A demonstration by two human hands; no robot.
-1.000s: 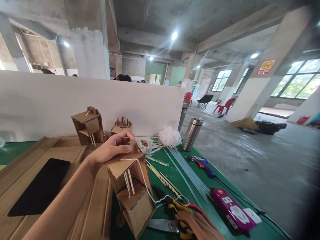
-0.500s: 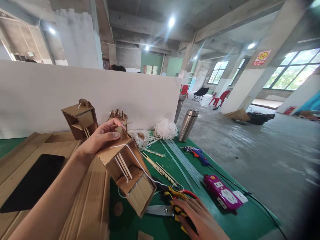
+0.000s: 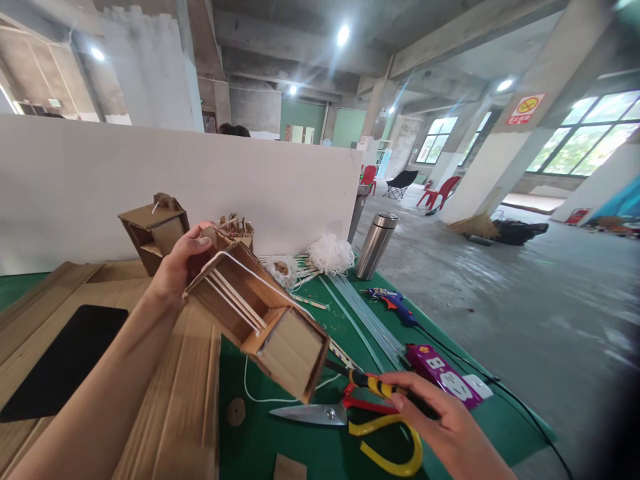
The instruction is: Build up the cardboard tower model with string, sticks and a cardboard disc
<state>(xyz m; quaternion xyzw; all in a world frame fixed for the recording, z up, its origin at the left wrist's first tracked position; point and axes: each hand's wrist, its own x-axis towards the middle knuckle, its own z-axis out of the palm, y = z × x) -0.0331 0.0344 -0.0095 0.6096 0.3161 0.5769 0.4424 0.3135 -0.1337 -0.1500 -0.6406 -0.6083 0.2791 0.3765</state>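
My left hand (image 3: 187, 260) is closed on the upper end of a cardboard box model (image 3: 293, 350), tilted above the table. Thin sticks and a white string (image 3: 273, 400) run through its open compartment; the string loops down beneath it. In my right hand (image 3: 425, 407) is a screwdriver (image 3: 367, 382) with a yellow-and-black handle, its dark shaft pointing at the box's lower end. Whether the tip touches the box, I cannot tell. Below lie open scissors (image 3: 320, 414) with one red and one yellow handle. A small round cardboard piece (image 3: 236, 411) rests nearby.
Behind stand another cardboard model (image 3: 155, 230), a white partition (image 3: 280, 190) and a steel flask (image 3: 377, 247). Glue sticks (image 3: 367, 320), a glue gun (image 3: 393, 305) and a purple power strip (image 3: 440, 373) lie right. A black phone-like slab (image 3: 65, 360) rests on cardboard sheets (image 3: 170, 400) at left.
My right hand has lifted the screwdriver off the scissors and brought it beside the box. The box has turned in my left hand, its lower end swinging right and up.
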